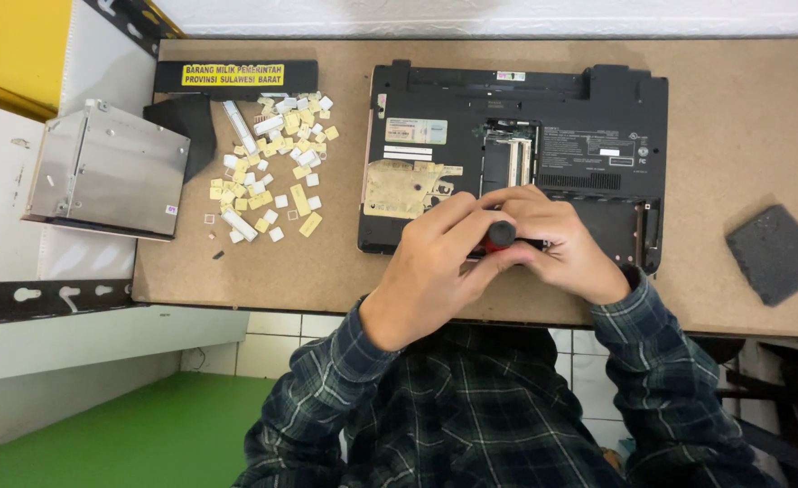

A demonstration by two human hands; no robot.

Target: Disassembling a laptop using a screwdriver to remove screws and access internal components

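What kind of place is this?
Probably an electronics repair bench: an opened laptop lies underside up, loose keycaps are piled beside a removed metal drive, and both hands grip a screwdriver.

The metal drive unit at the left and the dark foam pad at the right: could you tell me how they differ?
The metal drive unit is shiny silver; the dark foam pad is matt grey-black. The metal drive unit looks larger and overhangs the table's left edge, while the dark foam pad lies wholly on it. The metal drive unit is boxy; the dark foam pad is flat. Neither is touched by a hand.
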